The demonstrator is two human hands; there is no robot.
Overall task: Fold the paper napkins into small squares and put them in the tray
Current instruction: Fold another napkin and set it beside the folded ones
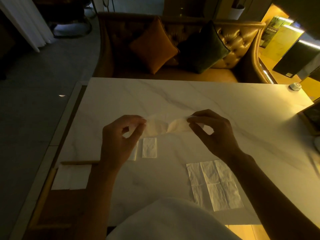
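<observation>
Head view, hands: left hand (121,137) and right hand (213,134) each pinch one end of a twisted napkin (166,127), lifted above the table (190,97).
Below hands: two folded strips (149,147) on the table, one part-hidden by the left hand.
Near right: flat napkins (214,184), overlapping, not yet folded.
Far left: tray (79,162) holding white folded pieces (71,176).
Progress: judged partway, with strips and flat napkins left to finish.

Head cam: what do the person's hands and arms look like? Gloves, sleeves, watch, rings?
Left hand and right hand: no gloves, no rings or watch visible in the dim light. Left forearm and right forearm uncovered as far as the frame shows, no cuffs. White top at the bottom edge.
</observation>
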